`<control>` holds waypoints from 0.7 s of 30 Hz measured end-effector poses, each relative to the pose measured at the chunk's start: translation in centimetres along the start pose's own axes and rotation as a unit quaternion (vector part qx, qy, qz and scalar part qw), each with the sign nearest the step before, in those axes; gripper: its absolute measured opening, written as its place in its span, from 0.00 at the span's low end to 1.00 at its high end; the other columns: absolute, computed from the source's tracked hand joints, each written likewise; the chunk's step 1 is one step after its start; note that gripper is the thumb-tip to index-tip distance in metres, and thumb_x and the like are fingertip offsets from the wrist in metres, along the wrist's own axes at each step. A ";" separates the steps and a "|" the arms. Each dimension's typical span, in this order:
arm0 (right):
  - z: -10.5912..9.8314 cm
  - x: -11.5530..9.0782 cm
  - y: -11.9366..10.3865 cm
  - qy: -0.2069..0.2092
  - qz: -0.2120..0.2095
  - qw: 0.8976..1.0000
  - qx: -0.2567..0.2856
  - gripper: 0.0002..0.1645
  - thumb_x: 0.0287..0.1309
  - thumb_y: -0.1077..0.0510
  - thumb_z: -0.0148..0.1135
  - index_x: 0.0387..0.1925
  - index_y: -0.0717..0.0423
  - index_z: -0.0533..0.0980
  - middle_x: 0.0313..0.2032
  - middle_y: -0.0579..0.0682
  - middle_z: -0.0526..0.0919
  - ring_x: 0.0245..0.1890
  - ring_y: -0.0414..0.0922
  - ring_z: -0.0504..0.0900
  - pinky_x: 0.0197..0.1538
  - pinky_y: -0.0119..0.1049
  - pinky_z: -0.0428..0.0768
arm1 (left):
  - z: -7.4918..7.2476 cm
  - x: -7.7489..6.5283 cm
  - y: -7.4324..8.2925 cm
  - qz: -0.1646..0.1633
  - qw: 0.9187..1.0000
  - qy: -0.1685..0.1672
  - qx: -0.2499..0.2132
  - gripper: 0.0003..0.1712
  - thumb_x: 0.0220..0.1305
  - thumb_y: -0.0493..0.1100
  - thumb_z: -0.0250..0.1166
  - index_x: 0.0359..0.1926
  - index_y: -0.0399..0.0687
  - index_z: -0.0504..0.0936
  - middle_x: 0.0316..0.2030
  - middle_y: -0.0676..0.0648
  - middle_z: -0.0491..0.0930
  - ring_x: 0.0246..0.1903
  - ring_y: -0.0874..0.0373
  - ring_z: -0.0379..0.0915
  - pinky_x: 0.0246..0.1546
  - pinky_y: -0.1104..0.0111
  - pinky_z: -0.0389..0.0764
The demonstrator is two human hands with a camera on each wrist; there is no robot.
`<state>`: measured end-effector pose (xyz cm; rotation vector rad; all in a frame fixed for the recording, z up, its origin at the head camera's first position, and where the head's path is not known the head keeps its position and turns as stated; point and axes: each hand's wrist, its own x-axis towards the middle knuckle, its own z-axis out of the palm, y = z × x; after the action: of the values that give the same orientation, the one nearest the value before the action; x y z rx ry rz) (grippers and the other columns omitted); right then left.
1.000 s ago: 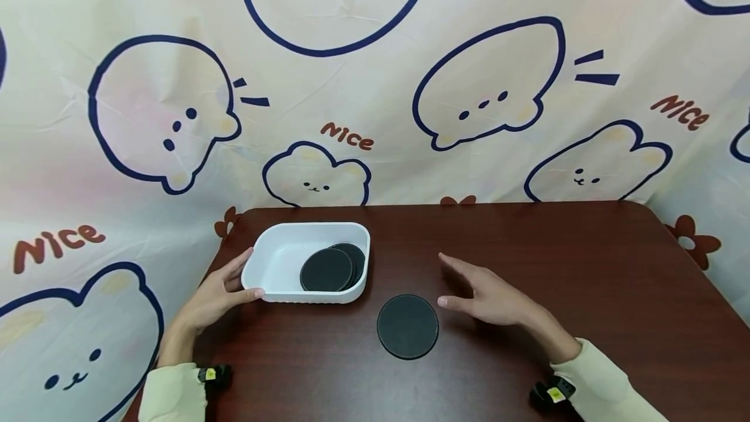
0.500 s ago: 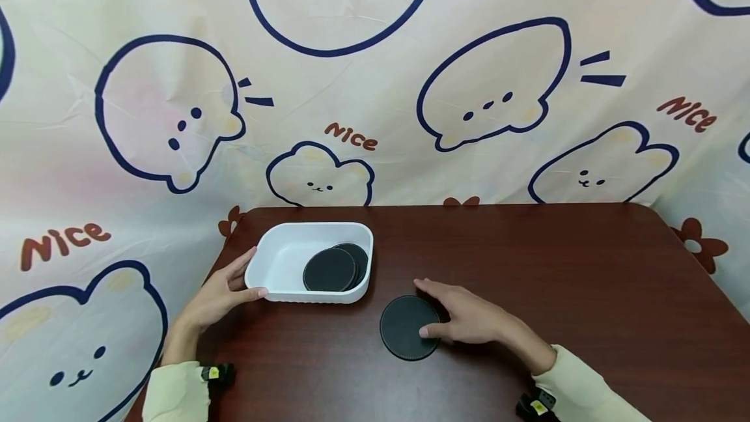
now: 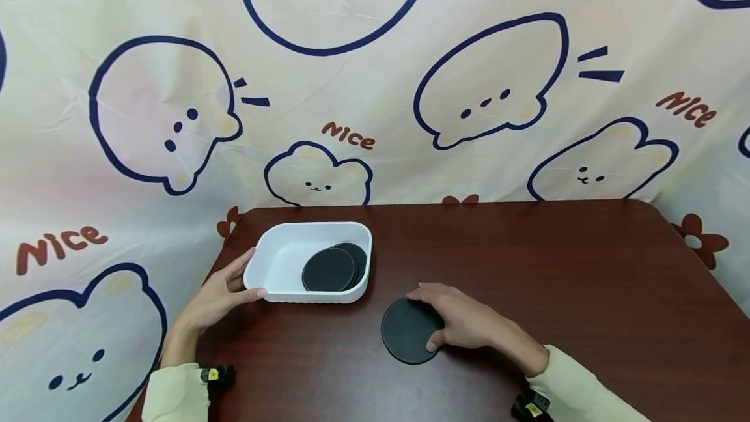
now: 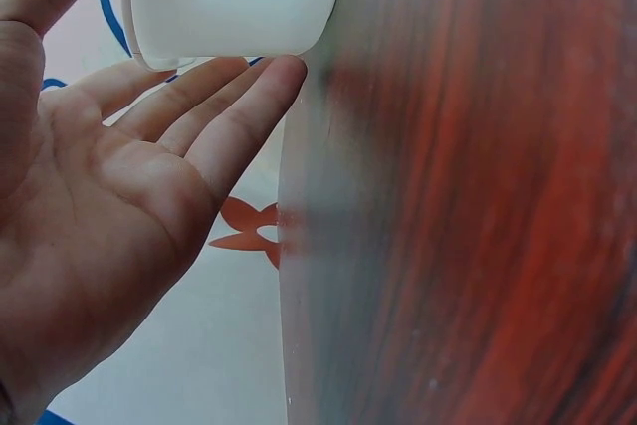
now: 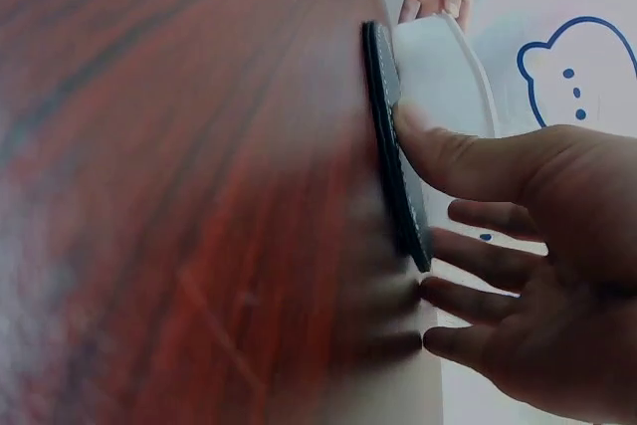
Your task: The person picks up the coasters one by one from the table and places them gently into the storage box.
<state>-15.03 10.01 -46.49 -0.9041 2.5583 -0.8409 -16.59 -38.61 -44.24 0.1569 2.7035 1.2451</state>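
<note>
At the left of the table a white plastic tray holds overlapping black round coasters. My left hand holds the tray's left end, with the thumb on the near corner and fingers along the outer side; the left wrist view shows those fingers nearly straight against the tray wall. Nearer to me, a black coaster lies on the table. My right hand grips its right side between thumb and fingers. Its stitched edge looks layered in the right wrist view; some fingertips are hidden from above.
The dark brown wooden table extends to the right of the coaster. Behind it hangs a pale cloth printed with cartoon animals. A small black device sits at my left wrist, and a similar device at my right.
My right hand has moved left and toward me onto the loose coaster, its fingers closing about the edge. The coaster has shifted very slightly. My left hand and the tray have stayed in place.
</note>
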 end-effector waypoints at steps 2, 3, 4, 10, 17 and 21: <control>0.0 0.1 0.0 0.016 -0.011 1.000 0.005 0.50 0.50 0.62 0.85 0.75 0.53 0.73 0.72 0.53 0.78 0.71 0.52 0.77 0.69 0.52 0.80 | 0.0 0.0 0.0 -0.001 1.000 0.000 0.001 0.59 0.70 0.49 0.75 0.88 0.46 0.47 0.83 0.30 0.55 0.73 0.28 0.70 0.63 0.47 0.83; 0.0 0.1 0.1 0.026 -0.019 0.999 0.007 0.50 0.49 0.63 0.85 0.74 0.53 0.74 0.70 0.51 0.79 0.68 0.49 0.79 0.67 0.50 0.82 | 0.0 0.0 -0.1 -0.001 1.000 0.000 0.001 0.59 0.69 0.49 0.75 0.88 0.46 0.47 0.83 0.30 0.55 0.73 0.28 0.70 0.63 0.48 0.83; 0.0 0.1 0.2 0.037 -0.027 0.999 0.011 0.49 0.49 0.64 0.85 0.74 0.54 0.74 0.68 0.50 0.81 0.65 0.48 0.81 0.65 0.48 0.83 | 0.0 0.0 -0.1 0.000 1.000 0.000 0.001 0.58 0.70 0.49 0.75 0.88 0.46 0.47 0.83 0.30 0.55 0.73 0.28 0.70 0.63 0.48 0.83; -0.4 0.1 0.5 0.072 -0.027 0.995 0.063 0.47 0.50 0.67 0.84 0.73 0.57 0.75 0.63 0.54 0.84 0.56 0.49 0.87 0.54 0.40 0.88 | 0.0 0.0 0.0 0.004 1.000 0.000 0.000 0.58 0.70 0.48 0.75 0.87 0.45 0.48 0.83 0.30 0.55 0.73 0.29 0.70 0.63 0.49 0.83; -0.9 0.0 0.8 0.082 0.000 0.993 0.081 0.43 0.51 0.66 0.84 0.69 0.58 0.79 0.56 0.53 0.89 0.46 0.42 0.89 0.46 0.32 0.87 | 0.0 0.0 -0.1 0.001 1.000 -0.001 -0.002 0.58 0.70 0.48 0.75 0.87 0.45 0.47 0.83 0.29 0.55 0.73 0.28 0.70 0.62 0.50 0.84; -1.2 0.0 1.0 0.087 0.004 0.993 0.074 0.37 0.52 0.64 0.83 0.65 0.57 0.82 0.49 0.47 0.91 0.41 0.36 0.86 0.46 0.30 0.86 | 0.0 0.1 -0.1 0.001 1.000 -0.001 -0.003 0.58 0.70 0.48 0.75 0.88 0.46 0.47 0.83 0.30 0.55 0.73 0.28 0.70 0.62 0.50 0.83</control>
<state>-16.00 11.17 -46.20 -0.8076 2.5999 -1.1360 -16.66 -38.63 -44.35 0.1611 2.6974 1.2528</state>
